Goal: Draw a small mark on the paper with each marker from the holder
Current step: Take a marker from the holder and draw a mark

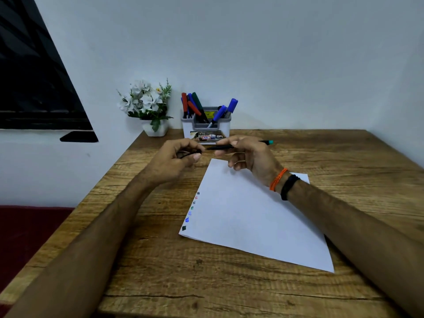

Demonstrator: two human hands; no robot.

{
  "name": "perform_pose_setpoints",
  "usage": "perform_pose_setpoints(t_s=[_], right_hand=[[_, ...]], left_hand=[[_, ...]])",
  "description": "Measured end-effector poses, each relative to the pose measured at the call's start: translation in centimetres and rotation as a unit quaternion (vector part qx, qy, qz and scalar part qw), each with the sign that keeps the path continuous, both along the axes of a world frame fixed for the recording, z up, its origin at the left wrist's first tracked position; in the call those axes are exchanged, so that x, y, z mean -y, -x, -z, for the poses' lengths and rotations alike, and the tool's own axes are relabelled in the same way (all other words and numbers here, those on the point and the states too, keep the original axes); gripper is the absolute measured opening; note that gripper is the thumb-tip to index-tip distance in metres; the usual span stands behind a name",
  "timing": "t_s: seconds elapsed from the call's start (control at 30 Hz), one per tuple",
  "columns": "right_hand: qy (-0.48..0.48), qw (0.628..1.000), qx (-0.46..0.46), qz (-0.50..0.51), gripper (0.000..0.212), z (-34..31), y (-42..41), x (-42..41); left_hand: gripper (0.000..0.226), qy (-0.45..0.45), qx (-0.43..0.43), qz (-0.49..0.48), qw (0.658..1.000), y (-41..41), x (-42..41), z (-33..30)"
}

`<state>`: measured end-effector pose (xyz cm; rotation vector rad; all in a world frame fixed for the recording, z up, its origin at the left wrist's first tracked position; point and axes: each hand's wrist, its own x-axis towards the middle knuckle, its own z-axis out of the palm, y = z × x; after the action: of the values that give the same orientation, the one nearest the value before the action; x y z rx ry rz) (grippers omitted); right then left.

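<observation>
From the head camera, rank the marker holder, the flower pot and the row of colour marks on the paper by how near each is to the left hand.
1. marker holder, behind the left hand, slightly right.
2. flower pot, at the back left.
3. colour marks, on the paper's left edge, toward the person.

A black pen [226, 146] with a teal end is held level in the right hand [246, 157], its tip pointed left toward the left hand [177, 158], in which a dark cap [187, 154] is pinched. Both hands are raised above the wooden table [160, 260], just in front of the holder [206, 126], where red, blue and green markers [195, 105] are stood upright or leaning. A white paper [252, 214] is laid on the table at an angle, and a column of small coloured marks [191, 211] is seen along its left edge. An orange thread [277, 179] and a black band [288, 187] are worn on the right wrist. A pot of white flowers [149, 106] is set left of the holder.
</observation>
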<state>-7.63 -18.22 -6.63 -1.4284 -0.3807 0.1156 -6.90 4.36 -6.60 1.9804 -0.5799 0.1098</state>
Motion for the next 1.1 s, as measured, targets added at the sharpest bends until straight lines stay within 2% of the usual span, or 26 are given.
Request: perform_pose_setpoints(t_s=[0.17,0.33,0.5,0.73,0.87,1.1], right_hand=[[-0.004,1.000,0.001,0.000,0.028,0.2,-0.2,-0.2],[0.010,1.000,0.005,-0.006,0.015,0.6,-0.2,-0.4],[0.059,0.994,0.060,0.065,0.021,1.1,0.0,-0.7],[0.021,0.998,0.015,0.055,0.016,1.0,0.0,-0.8],[0.056,0.991,0.069,0.099,0.016,1.3,-0.2,-0.6],[0.131,0.973,0.159,0.101,0.017,1.6,-0.9,-0.3]], left_hand=[[0.015,0.036,0.002,-0.003,0.999,0.0,0.1,0.0],[0.017,0.040,0.004,0.002,0.999,0.4,0.5,-0.1],[0.016,0.003,0.029,0.001,1.000,0.9,0.9,-0.2],[0.019,0.027,0.010,-0.016,0.999,0.8,0.9,-0.3],[0.016,0.020,0.012,-0.028,0.999,0.7,0.9,-0.2],[0.010,0.016,-0.003,-0.038,0.999,0.5,0.8,0.1]])
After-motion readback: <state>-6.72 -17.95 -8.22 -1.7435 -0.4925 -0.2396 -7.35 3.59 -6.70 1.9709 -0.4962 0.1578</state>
